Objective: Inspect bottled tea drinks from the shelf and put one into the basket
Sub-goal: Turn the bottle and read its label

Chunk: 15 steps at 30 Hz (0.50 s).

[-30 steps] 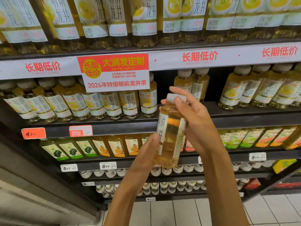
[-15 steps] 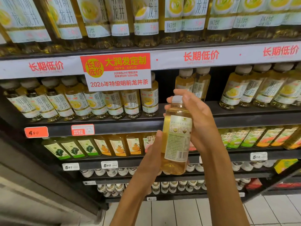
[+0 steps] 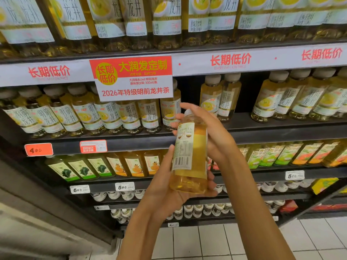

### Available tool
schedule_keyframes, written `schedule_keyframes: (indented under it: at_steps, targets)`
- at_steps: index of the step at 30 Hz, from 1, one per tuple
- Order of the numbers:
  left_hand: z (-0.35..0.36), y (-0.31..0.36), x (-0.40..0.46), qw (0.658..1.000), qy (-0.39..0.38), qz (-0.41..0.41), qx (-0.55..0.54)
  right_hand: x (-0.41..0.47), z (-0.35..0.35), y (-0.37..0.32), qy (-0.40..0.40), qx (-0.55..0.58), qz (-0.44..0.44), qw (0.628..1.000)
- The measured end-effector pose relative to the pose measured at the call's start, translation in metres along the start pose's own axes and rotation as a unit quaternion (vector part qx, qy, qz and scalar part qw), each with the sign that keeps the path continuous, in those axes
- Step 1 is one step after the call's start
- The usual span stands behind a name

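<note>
Both hands grasp one clear plastic bottle (image 3: 189,156) of pale gold tea, held upright before the shelf (image 3: 262,133) — left hand (image 3: 165,186) cupping its rounded base, right hand (image 3: 210,132) wrapped round the neck and white cap, barcode label facing out.

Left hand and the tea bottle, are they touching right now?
Touching. The head view shows the left hand cupped under the tea bottle, its thumb lying up against the label's side.
</note>
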<state>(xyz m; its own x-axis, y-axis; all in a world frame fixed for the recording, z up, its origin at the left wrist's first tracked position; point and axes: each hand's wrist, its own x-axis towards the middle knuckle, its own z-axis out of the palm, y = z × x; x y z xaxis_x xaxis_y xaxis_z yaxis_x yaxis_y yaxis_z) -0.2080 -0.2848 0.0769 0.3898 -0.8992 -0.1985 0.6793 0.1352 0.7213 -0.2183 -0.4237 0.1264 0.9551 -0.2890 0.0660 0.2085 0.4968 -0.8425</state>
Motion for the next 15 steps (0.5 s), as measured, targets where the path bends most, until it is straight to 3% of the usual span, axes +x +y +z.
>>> schedule_keyframes:
  at_steps: [2, 5, 9, 11, 15]
  targets:
    - [-0.003, 0.001, -0.002, 0.998, 0.019, 0.003, 0.066, 0.003, -0.004, 0.003, 0.02, -0.015, -0.002, 1.0]
    - [0.0, 0.005, -0.005, 0.965, 0.132, 0.025, 0.224, 0.004, -0.007, 0.001, 0.048, -0.098, -0.015, 0.994]
    - [0.01, 0.006, -0.003, 0.94, 0.151, 0.055, 0.3, 0.007, -0.01, 0.002, 0.077, -0.134, -0.005, 0.988]
    - [0.008, 0.003, 0.0, 0.953, 0.149, 0.056, 0.258, 0.007, -0.012, 0.002, 0.079, -0.113, 0.022, 0.99]
    - [0.004, 0.002, -0.001, 0.998, 0.059, 0.003, 0.008, 0.003, -0.016, 0.006, 0.053, 0.002, 0.077, 0.996]
